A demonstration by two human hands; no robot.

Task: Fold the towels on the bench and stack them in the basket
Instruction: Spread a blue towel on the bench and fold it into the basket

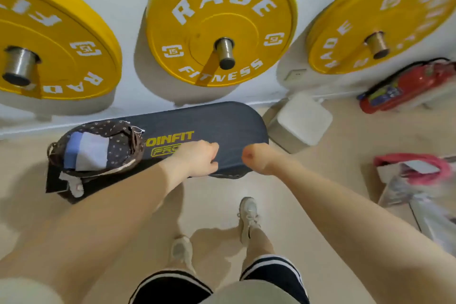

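A dark fabric basket (128,142) stands on the left end of the dark grey bench (222,123), which bears a yellow logo. Folded towels lie inside it, a blue one (72,148) beside a pale one (92,153). My left hand (197,158) rests on the bench near its front edge, just right of the basket, with the fingers curled under. A short gap to the right, my right hand (256,158) hovers at the front edge, also curled into a fist. No towel shows in either hand, and no loose towel shows on the bench top.
Yellow weight plates (219,20) hang on pegs on the wall behind the bench. A white box (301,118) and a red fire extinguisher (407,86) sit on the floor to the right, with a pink-rimmed bag (414,168) nearer. My feet (248,217) stand on beige floor before the bench.
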